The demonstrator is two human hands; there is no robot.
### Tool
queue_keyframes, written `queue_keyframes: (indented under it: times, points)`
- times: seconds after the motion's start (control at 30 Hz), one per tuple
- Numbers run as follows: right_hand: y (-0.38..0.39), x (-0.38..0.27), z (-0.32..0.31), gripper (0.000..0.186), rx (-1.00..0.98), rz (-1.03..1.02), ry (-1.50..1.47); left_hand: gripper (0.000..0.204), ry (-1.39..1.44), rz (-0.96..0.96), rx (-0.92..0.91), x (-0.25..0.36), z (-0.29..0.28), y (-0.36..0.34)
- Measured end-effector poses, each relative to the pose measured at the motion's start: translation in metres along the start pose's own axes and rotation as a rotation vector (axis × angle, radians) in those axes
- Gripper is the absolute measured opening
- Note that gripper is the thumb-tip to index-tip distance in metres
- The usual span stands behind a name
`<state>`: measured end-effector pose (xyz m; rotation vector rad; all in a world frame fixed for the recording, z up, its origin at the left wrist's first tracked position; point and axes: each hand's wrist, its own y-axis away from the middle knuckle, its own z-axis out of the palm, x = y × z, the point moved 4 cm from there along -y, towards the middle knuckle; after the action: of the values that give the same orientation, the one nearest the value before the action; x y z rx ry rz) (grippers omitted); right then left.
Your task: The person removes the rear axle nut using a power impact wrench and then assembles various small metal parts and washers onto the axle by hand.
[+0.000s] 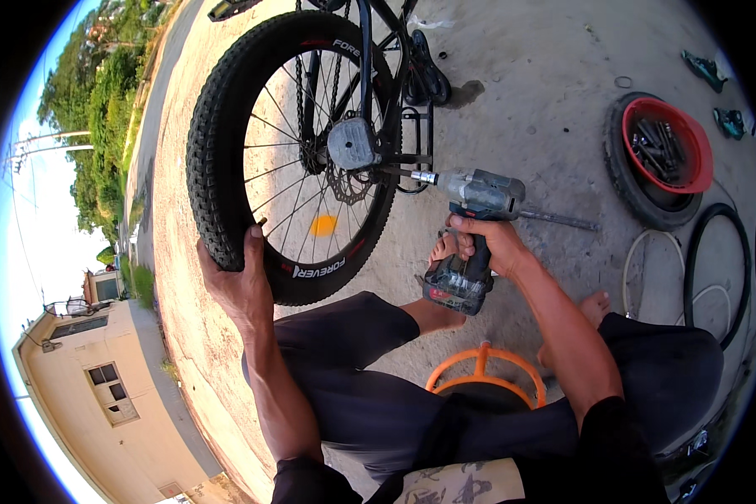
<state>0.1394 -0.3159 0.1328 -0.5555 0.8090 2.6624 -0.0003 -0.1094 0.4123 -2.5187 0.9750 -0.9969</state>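
Note:
My left hand [237, 281] is wrapped round the near lower part of a fat knobby bicycle tyre [212, 160], thumb on its sidewall. In my right hand [497, 242] is a cordless impact wrench [494, 193], held by its grip with the battery below. Its shiny socket [426, 177] points left at the wheel's axle area, beside the brake disc [344, 188]; whether it sits on a nut I cannot tell. A grey blocky piece [353, 144] stands out from the hub area. The wheel is mounted in a black bicycle frame [365, 67].
A red bowl [704, 160] of metal tools rests on a small tyre [622, 172] at right. Near it lie black and pale tubes [695, 269]. An orange-framed stool [483, 359] is between my legs; a metal rod [563, 221] lies behind the wrench.

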Motion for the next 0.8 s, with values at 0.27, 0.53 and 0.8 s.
queue_keyframes:
  times: [0.27, 0.53, 0.8]
  points:
    - [0.004, -0.030, -0.002, 0.018, -0.016, 0.036, 0.148, 0.048, 0.028, -0.020, 0.032, -0.012, -0.003, 0.009]
    - [0.006, -0.027, -0.009, 0.015, -0.121, -0.062, 0.030, 0.046, -0.039, -0.005, 0.040, 0.004, -0.003, 0.001]
    - [0.006, -0.032, -0.031, 0.013, 0.044, -0.098, 0.036, 0.046, 0.031, -0.038, 0.052, -0.007, -0.007, 0.004]
